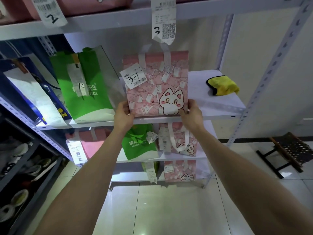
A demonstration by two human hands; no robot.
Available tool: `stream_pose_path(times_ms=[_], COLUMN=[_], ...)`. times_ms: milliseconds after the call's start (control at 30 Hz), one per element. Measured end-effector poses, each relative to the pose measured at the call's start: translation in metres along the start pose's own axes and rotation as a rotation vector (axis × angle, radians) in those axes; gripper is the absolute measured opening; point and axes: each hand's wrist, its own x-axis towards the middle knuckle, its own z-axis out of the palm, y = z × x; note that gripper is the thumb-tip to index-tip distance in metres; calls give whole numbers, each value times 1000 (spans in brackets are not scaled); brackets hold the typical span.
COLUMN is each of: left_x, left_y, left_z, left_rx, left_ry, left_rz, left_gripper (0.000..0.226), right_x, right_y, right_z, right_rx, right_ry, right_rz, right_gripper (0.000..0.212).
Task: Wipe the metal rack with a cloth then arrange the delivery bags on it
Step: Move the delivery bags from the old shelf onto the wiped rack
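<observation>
A pink delivery bag [157,85] with a white cartoon cat and a receipt marked 39 stands upright at the front edge of the white metal rack's middle shelf [215,102]. My left hand [123,116] grips its lower left corner. My right hand [191,114] grips its lower right corner. A green pizza bag [84,85] leans on the same shelf to the left, and a blue bag [30,92] lies tilted beyond it. A folded yellow cloth [222,85] rests on the shelf at the right, apart from the bags.
Lower shelves hold a green bag [137,145] and pink cat bags [179,139]. Pink bags with hanging receipts [163,19] sit on the top shelf. A dark rack [20,163] with dishes stands at left. A small folding stool [288,151] is on the tiled floor at right.
</observation>
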Motion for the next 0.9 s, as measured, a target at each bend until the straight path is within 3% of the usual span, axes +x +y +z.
stream_pose_path(times_ms=[133,300,467,733,900], left_x=[-18,-49,-87,-156,-179], left_y=[-21,-58,-100,-171,-203], left_z=[-18,-52,-100,-179,-212], left_rx=[-2,47,287,558,688], left_ry=[-53,-204,-404,-561,-654], left_rz=[-12,-28,33,34,25], left_gripper=[45,40,41,42,45], right_x=[-24,-79,-156,-265,-296], right_y=[4,0,-3,2,4], right_z=[-5,15,65,142,162], right_rx=[34,-32,-127,-383,-487], right_ry=[135,106,-112,-518,-630], right_rz=[14,60,76,74,51], right_gripper=[39,35,36,41,44])
